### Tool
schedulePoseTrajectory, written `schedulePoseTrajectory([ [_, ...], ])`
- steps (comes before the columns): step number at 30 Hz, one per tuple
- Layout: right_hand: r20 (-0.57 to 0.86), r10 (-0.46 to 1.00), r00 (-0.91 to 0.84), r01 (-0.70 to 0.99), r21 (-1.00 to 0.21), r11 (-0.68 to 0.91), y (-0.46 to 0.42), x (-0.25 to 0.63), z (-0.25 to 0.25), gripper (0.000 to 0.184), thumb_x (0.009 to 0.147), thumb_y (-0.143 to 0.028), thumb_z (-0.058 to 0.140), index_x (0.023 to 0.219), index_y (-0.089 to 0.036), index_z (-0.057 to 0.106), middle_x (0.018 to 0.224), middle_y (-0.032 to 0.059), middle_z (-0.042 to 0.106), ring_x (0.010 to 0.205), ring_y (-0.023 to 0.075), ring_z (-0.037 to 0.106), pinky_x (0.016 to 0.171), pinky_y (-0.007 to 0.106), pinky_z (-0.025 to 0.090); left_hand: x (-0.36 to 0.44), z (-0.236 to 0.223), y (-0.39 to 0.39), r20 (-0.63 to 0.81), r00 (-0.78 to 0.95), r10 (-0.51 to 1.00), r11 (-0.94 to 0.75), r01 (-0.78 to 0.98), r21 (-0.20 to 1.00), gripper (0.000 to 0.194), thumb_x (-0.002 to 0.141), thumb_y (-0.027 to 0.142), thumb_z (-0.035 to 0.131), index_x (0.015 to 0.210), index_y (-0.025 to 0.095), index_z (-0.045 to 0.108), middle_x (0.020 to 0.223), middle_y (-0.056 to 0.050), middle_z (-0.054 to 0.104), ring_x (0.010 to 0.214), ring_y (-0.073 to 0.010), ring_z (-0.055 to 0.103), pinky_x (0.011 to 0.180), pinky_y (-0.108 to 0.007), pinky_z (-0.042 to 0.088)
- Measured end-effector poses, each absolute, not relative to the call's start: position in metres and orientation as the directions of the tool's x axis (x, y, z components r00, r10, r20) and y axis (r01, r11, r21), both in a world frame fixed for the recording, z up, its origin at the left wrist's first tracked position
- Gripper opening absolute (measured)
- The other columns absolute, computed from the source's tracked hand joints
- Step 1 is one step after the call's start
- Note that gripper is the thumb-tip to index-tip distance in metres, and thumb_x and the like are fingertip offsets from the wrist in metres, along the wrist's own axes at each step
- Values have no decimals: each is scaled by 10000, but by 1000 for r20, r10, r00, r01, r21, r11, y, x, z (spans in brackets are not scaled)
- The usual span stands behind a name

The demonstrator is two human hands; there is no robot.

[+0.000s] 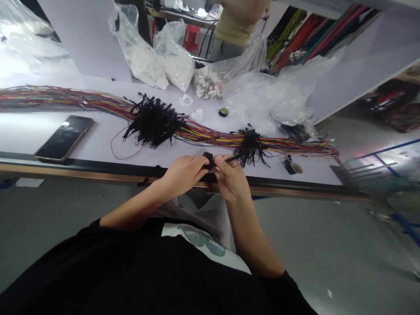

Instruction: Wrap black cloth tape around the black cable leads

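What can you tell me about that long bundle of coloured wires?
The bundle of wires has many thin strands, including red, yellow and blue, with plastic-looking coating. It lies lengthwise along the white table, one pink strand looping out in front. Two clumps of black looped pieces lie across it.

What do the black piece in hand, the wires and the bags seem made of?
Black piece: dull, perhaps tape or plastic, too small to tell. Wires: probably plastic-coated, given their bright colours. Bags: thin, shiny plastic, transparent and crinkled.
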State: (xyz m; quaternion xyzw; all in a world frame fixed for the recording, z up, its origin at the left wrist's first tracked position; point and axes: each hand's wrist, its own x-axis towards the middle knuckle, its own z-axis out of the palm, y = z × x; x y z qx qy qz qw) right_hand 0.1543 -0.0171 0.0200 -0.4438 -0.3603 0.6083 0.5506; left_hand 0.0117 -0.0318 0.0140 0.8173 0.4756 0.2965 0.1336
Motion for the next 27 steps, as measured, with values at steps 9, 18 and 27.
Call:
schedulePoseTrajectory([
  [9,-304,953,-2,-416,-866,-277,-24,140,11,454,438,-388,836,566,-202,442,521,-100,447,516,56,426,535,201,362,7,3,-22,560,413,718,-632,724,276,211,879,180,420,766,155,597,740,-53,605,740,-172,542,696,-291,430],
  [18,121,943,-309,286,-934,213,-22,161,14,276,723,-299,627,990,-232,634,967,19,642,828,156,565,788,315,454,2,-3,-21,567,344,748,-616,678,402,231,875,176,436,910,159,664,829,-54,688,755,-155,614,703,-272,481],
  [27,124,885,-449,444,-829,341,-13,161,20,311,800,-257,475,1042,-274,670,1011,11,689,1103,213,562,1061,409,334,5,5,-21,411,386,826,-533,773,345,230,896,215,425,993,156,625,892,-84,707,800,-181,657,728,-273,490],
])
